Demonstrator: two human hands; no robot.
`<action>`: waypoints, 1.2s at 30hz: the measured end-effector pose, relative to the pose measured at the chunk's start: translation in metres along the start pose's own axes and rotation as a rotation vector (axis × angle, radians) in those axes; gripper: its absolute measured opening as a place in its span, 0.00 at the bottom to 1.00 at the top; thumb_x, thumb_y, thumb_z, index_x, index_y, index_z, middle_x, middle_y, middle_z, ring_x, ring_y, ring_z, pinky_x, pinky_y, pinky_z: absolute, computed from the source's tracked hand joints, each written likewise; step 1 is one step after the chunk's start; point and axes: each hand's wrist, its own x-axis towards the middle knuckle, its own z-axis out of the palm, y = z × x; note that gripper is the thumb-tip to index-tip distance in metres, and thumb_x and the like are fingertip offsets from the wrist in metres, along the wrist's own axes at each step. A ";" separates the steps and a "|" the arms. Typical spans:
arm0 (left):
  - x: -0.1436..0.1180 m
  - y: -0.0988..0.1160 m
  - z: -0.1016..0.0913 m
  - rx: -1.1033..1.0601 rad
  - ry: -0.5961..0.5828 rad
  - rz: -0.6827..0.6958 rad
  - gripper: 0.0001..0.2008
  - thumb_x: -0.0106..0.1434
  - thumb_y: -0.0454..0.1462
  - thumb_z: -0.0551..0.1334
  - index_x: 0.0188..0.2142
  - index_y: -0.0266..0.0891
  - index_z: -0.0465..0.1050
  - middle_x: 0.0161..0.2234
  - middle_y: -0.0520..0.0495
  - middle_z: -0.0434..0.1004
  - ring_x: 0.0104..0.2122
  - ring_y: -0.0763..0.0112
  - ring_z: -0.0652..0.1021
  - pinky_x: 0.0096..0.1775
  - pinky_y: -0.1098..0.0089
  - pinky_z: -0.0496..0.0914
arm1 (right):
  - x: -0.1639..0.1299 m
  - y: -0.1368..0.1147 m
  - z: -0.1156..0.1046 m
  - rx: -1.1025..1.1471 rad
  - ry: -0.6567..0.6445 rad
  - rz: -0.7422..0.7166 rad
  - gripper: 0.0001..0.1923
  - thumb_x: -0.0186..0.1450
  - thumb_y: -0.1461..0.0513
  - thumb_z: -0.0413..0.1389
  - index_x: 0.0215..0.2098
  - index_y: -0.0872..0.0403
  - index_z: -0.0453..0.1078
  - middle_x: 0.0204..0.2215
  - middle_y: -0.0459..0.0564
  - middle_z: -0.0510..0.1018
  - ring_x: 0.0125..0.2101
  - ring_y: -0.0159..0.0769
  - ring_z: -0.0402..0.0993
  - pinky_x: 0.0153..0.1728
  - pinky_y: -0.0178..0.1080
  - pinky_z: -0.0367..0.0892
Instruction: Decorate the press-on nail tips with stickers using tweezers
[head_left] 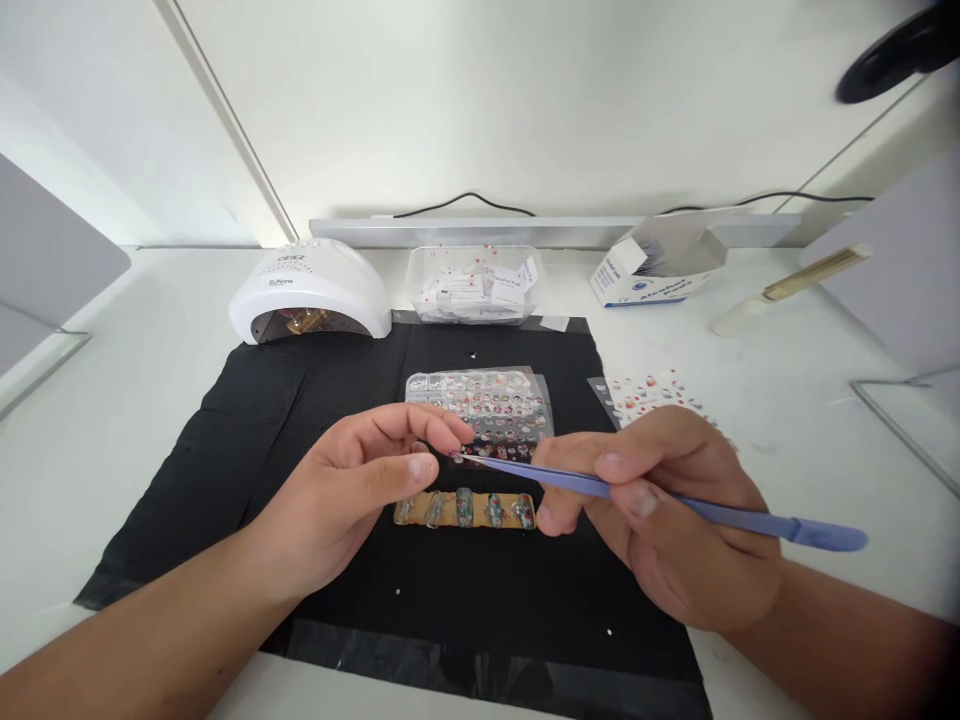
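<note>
My right hand (660, 500) is closed around a pair of blue tweezers (555, 478), whose pale tip points left. At that tip is a tiny reddish piece (455, 455), by the fingertips of my left hand; whether it is a sticker I cannot tell. My left hand (367, 480) has its fingers stretched out and its thumb apart from them. Just below the tweezers lies a tan strip (448, 511) bearing several decorated false nails (464, 508). Behind my hands are sticker sheets (510, 405) and a clear compartment case (427, 384), partly covered.
A black mat (337, 620) covers the middle of the white table. Along the back stand a white nail lamp (311, 285), a clear tub (474, 310) of paper packets and an alcohol pad box (652, 280). At right are a wooden-topped stick (787, 290) and another sticker sheet (649, 392).
</note>
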 end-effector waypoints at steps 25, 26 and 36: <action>0.003 0.003 0.010 1.441 -0.216 0.032 0.14 0.56 0.42 0.66 0.39 0.39 0.68 0.39 0.46 0.72 0.40 0.55 0.71 0.42 0.54 0.62 | -0.004 0.010 -0.013 0.003 0.110 0.301 0.06 0.66 0.56 0.60 0.33 0.49 0.72 0.15 0.41 0.70 0.16 0.32 0.65 0.21 0.39 0.61; 0.003 0.002 0.010 1.438 -0.205 0.048 0.13 0.57 0.41 0.66 0.39 0.39 0.68 0.38 0.46 0.72 0.40 0.56 0.71 0.42 0.55 0.62 | -0.004 0.010 -0.013 0.013 0.108 0.310 0.06 0.66 0.56 0.60 0.33 0.49 0.72 0.14 0.41 0.70 0.16 0.32 0.64 0.20 0.39 0.60; 0.004 0.001 0.007 1.467 -0.214 0.115 0.07 0.59 0.38 0.63 0.36 0.39 0.69 0.37 0.47 0.72 0.38 0.59 0.70 0.39 0.57 0.62 | -0.002 0.014 -0.016 0.077 0.118 0.456 0.07 0.63 0.57 0.61 0.31 0.51 0.70 0.12 0.40 0.69 0.14 0.30 0.63 0.17 0.35 0.53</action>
